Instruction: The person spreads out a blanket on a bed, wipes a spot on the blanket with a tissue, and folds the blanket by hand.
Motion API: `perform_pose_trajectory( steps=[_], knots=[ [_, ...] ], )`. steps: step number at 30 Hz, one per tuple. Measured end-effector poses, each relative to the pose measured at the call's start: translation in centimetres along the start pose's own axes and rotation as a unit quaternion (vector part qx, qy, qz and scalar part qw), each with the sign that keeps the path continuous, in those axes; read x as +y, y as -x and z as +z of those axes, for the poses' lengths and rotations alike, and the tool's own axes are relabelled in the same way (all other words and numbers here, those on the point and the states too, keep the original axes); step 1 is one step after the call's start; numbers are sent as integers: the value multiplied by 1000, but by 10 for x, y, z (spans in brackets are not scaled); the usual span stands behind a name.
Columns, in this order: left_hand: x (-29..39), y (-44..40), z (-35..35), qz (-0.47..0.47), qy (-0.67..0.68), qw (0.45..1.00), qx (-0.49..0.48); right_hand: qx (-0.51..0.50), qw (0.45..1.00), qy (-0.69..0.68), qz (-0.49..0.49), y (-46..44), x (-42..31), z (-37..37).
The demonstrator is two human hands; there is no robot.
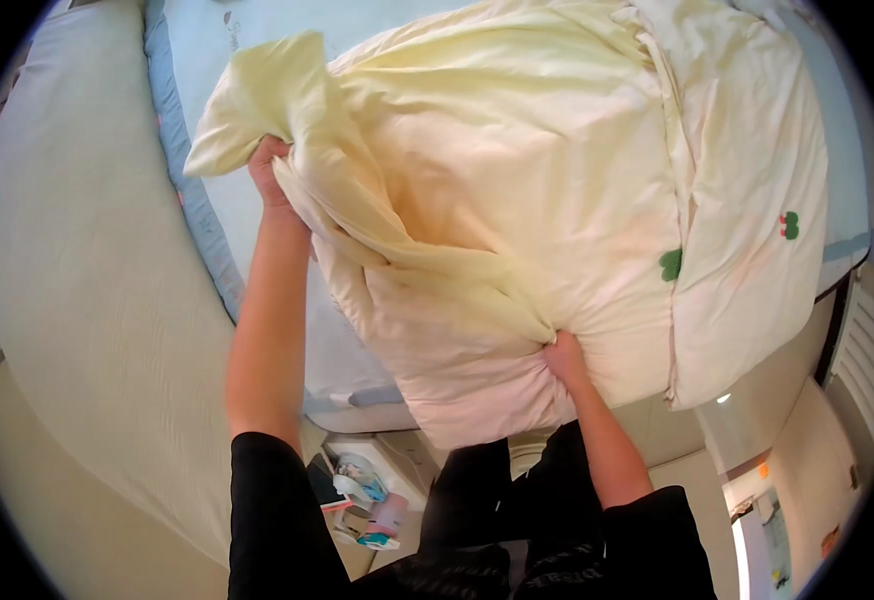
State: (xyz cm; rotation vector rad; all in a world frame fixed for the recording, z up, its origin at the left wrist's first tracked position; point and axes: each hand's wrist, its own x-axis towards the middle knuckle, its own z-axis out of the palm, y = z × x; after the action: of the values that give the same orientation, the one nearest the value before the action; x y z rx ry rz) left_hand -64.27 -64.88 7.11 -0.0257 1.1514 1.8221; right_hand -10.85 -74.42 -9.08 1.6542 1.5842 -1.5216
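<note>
A pale yellow quilt (517, 150) with small green patches is spread in folds over the bed and hangs past its near edge. My left hand (269, 170) is closed around a bunched part of it at the left, and a corner flops over above the fist. Lower and to the right, my right hand (564, 357) grips the quilt near its pinkish front edge. Creases run between the two hands. The fingertips of both hands are partly hidden in the cloth.
The bed has a light blue sheet (202, 60). A pale cream covered surface (67, 230) lies along the left. Below the bed's near edge, a white bedside unit (397, 460) holds small items, including a pink one (389, 513). Floor and furniture show at the lower right.
</note>
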Motion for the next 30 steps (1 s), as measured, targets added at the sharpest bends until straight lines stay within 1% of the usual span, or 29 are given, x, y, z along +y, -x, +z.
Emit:
perform_pose_trajectory(
  steps=[2,5,8,9,11,12,14,16,17,20,23,25,27,29,30],
  knots=[
    [-21,8,44,-6,-12,1000,-10,1,997,-39,-65,32,-2,-16],
    [-68,15,131,-48,-12,998,-34,67,987,-94,-113,69,19,-34],
    [-124,2,199,-73,-17,997,-18,150,983,-84,-62,88,50,-63],
    [-144,-15,207,-112,-15,993,12,167,981,-88,-35,87,59,-77],
    [-191,-42,229,-111,20,991,68,199,975,-96,15,80,79,-105],
    [-211,-52,243,-109,37,989,94,195,978,-79,1,75,86,-113],
    [-239,-67,256,-111,-59,985,119,179,983,-44,-19,74,102,-122],
    [-261,-88,252,-128,-157,969,142,136,991,0,-15,74,100,-125],
    [-271,-104,238,-133,-172,965,145,113,993,21,-16,74,93,-127],
    [-264,-99,267,-65,-301,944,121,153,979,-37,-133,70,67,-142],
    [-256,-96,284,61,-374,922,82,229,927,-122,-272,48,24,-168],
    [-246,-98,289,33,-335,931,142,238,893,-203,-323,11,-18,-194],
    [-241,-97,288,5,-272,944,187,240,890,-229,-313,-32,-78,-229],
    [-236,-93,280,-17,-184,957,221,208,862,-326,-328,-91,-131,-249],
    [-232,-90,277,-22,-167,961,218,138,825,-438,-329,-122,-162,-254]
  ],
)
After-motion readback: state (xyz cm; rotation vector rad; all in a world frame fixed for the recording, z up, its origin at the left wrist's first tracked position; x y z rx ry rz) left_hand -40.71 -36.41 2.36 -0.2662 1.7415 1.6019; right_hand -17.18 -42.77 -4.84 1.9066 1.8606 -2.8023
